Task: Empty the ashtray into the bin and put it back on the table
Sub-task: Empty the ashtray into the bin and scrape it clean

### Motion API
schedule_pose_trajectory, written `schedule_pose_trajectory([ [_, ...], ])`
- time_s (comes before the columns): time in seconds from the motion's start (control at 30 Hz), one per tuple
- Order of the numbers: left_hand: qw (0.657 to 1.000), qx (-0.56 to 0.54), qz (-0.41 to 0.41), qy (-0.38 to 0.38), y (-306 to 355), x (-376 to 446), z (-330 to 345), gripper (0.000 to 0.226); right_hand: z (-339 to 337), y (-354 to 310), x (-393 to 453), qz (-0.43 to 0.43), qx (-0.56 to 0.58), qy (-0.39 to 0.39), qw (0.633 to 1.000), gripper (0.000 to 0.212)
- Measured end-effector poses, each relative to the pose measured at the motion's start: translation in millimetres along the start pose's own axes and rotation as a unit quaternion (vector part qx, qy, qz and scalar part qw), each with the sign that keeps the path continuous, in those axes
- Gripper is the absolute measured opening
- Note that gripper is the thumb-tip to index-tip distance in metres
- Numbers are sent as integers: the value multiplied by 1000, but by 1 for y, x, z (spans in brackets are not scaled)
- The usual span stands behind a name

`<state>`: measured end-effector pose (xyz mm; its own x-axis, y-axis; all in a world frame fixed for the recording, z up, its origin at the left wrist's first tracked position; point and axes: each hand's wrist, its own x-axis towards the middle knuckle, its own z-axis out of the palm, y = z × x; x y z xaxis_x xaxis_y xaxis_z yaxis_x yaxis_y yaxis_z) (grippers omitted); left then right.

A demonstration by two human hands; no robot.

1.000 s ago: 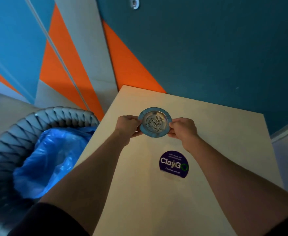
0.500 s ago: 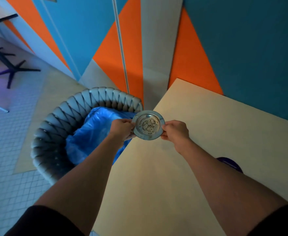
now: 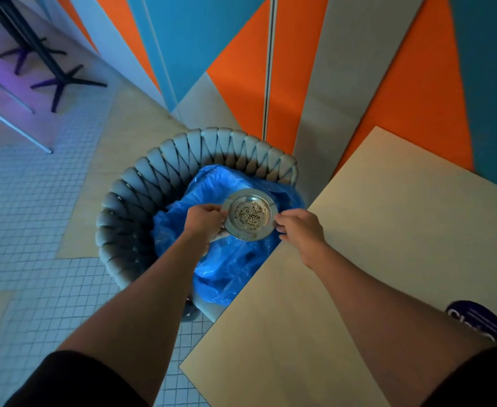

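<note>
A round metal ashtray (image 3: 249,214) with dark specks of ash in its bowl is held level above the bin. My left hand (image 3: 204,220) pinches its left rim and my right hand (image 3: 300,229) pinches its right rim. The bin (image 3: 153,183) is a grey woven basket lined with a blue plastic bag (image 3: 226,265), standing on the floor beside the table's left edge. The beige table (image 3: 373,230) lies to the right, under my right forearm.
A purple round sticker (image 3: 480,321) sits on the table at the right. Behind the bin rises a wall of orange, blue and grey panels (image 3: 241,69). Black table legs (image 3: 50,74) stand on the tiled floor at the far left.
Both hands carried the ashtray leftwards, from over the table to over the bin's blue bag. My view swung left with it, bringing the whole bin and floor into sight.
</note>
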<state>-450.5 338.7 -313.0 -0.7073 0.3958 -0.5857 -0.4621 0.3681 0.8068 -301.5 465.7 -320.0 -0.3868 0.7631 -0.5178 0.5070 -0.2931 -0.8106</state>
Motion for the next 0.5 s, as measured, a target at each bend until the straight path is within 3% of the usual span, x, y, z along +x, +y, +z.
schedule_pose_trajectory([
  [0.13, 1000, -2, -13, 15, -7, 21, -21, 16, 16, 4, 8, -47, -93, 6, 995, 11],
  [0.2, 1000, -7, -15, 26, -10, 31, -30, 16, 23, 10, 11, -117, -170, -2, 979, 17],
  [0.33, 999, -10, -17, 38, -19, 48, -41, 16, 32, 27, 12, -281, -338, -71, 896, 18],
  [0.5, 998, -7, -29, 50, -36, 65, -47, 14, 41, 54, 17, -322, -466, -93, 819, 25],
])
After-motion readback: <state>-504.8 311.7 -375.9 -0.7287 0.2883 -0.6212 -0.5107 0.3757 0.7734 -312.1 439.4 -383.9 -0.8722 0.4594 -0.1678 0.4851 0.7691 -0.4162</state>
